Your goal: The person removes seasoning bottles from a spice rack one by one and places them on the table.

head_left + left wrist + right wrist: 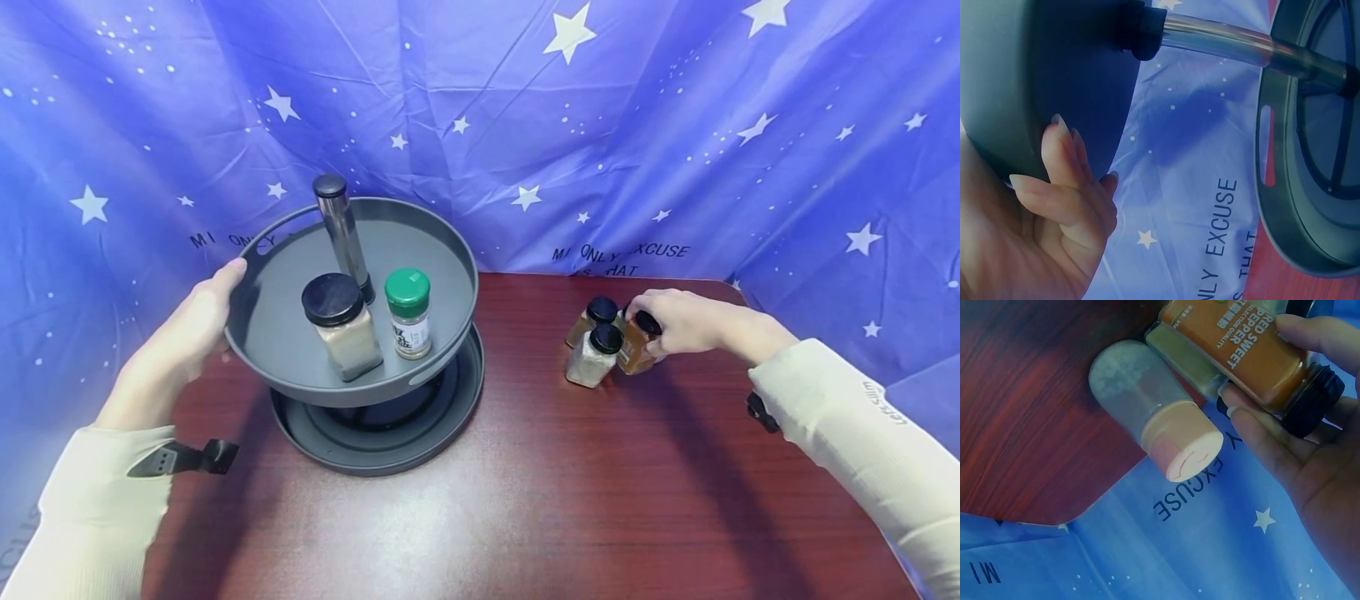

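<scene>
My left hand (187, 321) grips the left rim of the upper tray (273, 333) of a dark grey two-tier stand. In the left wrist view its fingers (1063, 156) lie against the tray's edge and underside. On the right, my right hand (686, 321) holds a black-lidded jar of orange spice (1241, 347), labelled red sweet pepper, between thumb and fingers. Close beside it stand a jar with pale contents (590, 367) and a brownish jar (581, 329), both black-lidded. A clear bottle with a pale pink cap (1182, 440) shows in the right wrist view.
The upper tray carries a large black-lidded jar (348, 342) and a green-capped shaker (410, 321) near the stand's metal post (343, 229). Below is the lower tray (375, 458) on the reddish wooden table (555, 492). A blue star-patterned cloth (480, 183) hangs behind the table.
</scene>
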Available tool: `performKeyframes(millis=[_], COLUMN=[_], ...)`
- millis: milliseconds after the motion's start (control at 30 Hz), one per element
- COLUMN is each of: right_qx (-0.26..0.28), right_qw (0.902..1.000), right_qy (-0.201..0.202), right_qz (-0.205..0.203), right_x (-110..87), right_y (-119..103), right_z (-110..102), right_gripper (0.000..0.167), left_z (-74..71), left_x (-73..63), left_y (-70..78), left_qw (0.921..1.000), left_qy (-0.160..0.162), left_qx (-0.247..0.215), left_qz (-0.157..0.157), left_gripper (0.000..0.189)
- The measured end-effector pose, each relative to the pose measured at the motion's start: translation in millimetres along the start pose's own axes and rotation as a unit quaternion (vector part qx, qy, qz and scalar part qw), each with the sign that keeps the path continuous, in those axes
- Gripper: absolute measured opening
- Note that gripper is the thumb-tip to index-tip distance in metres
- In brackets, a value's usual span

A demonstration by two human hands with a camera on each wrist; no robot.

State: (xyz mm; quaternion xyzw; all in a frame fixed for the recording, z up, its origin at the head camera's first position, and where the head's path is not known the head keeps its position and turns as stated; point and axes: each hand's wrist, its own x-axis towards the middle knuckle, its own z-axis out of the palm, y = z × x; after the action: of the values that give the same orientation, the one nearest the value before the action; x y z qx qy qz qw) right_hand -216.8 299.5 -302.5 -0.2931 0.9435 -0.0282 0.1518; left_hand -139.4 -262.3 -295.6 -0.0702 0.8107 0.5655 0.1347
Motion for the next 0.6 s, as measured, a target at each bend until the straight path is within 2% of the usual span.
performKeyframes(millis=[200, 433, 600], right_qx=[-0.010, -0.015, -0.025], right_qw=[0.9999, 0.9988, 0.9981], right_qy=[0.011, 0.042, 0.048], right_qz=[0.001, -0.021, -0.028], right_x=[-0.7, -1.8, -1.0], right_y=[0, 2, 4], right_z=[7, 16, 22], right_gripper=[0.047, 0.045, 0.043], left_z=[-0.2, 0.4, 0.1], left_x=[-0.2, -0.7, -0.5], left_y=[0.0, 0.0, -0.9], left_qw=[1.0000, 1.0000, 0.9999], left_qy=[-0.003, -0.002, 0.002], left_qx=[-0.002, -0.003, -0.001], left_qz=[0.005, 0.008, 0.010], left_gripper=[0.058, 0.058, 0.058])
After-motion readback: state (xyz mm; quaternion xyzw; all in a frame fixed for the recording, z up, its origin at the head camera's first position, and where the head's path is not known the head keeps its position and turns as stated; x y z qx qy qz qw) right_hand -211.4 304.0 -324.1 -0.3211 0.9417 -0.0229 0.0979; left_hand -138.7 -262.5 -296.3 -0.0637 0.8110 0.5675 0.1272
